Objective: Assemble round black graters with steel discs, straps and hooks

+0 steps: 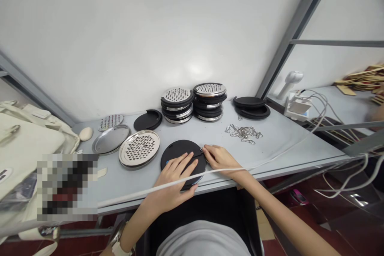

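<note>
A: A grey shirt (202, 242) was nearest, cut off along the bottom, and a wristband (120, 250) on the left wrist was half lost at the same edge.

B: And the white cable (234, 170)?

A: It ran slantwise in front of both arms. On the left it met a patch of coarse squares (67, 188), which hid whatever was there.

B: What did the left hand (174, 176) do?

A: It lay on a black disc (180, 150) near the front edge of the table (288, 148). The fingers were a little spread, and the thumb was down by the near rim. The hand covered much of the disc.

B: The right hand (222, 159)?

A: Thumb and forefinger were pinched together on a small clip (202, 149) at the disc's right side. The fingertips hid most of it, so I couldn't tell whether it was hooked on.

B: Beyond that?

A: To the left lay a grater plate (141, 148) beside a plain plate (111, 140); to the right, a heap of clips (244, 132), too tangled to count.

B: Farther back?

A: Two stacks (177, 96) (210, 90), each topped by a perforated metal face, their lower layers hard to separate. Black holders (252, 112) lay right of them, before the wall (192, 28).
</note>
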Available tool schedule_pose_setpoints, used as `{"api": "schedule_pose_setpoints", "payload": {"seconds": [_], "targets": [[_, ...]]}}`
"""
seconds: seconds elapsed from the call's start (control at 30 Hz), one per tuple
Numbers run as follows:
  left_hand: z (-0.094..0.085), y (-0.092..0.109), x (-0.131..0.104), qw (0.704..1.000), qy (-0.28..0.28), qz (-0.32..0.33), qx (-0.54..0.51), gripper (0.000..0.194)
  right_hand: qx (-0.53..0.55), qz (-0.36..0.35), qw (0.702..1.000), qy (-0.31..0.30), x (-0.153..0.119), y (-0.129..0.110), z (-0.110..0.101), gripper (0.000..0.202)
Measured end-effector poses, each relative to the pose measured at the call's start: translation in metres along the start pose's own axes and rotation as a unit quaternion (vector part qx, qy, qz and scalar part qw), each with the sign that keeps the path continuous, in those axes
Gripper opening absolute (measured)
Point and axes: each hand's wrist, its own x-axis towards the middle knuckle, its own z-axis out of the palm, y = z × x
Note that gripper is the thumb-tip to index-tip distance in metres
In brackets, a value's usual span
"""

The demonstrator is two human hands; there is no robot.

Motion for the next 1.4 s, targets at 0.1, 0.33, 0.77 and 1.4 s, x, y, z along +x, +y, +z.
{"api": "schedule_pose_setpoints", "payload": {"seconds": [0.1, 0.33, 0.77, 1.4], "targets": [[0.0006, -0.0001, -0.0003, 1.0, -0.003, -0.003, 0.002, 0.06, -0.004, 0.004, 1.0, -0.001, 0.0001, 0.0002, 0.0003, 0.032], [0.0004, 0.0002, 0.0006, 1.0, 0.001, -0.005, 0.0, 0.06, 0.017, -0.006, 1.0, 0.006, 0.0009, 0.0039, 0.0033, 0.036], [-0.0005, 0.0001, 0.0013, 1.0, -0.001, -0.005, 0.0, 0.06, 0.013, 0.014, 1.0, 0.015, 0.0008, 0.0027, 0.0045, 0.028], [-0.0008, 0.0, 0.0018, 1.0, 0.013, 0.006, -0.005, 0.059, -0.015, 0.011, 1.0, 0.004, 0.0007, 0.0018, 0.003, 0.034]]}}
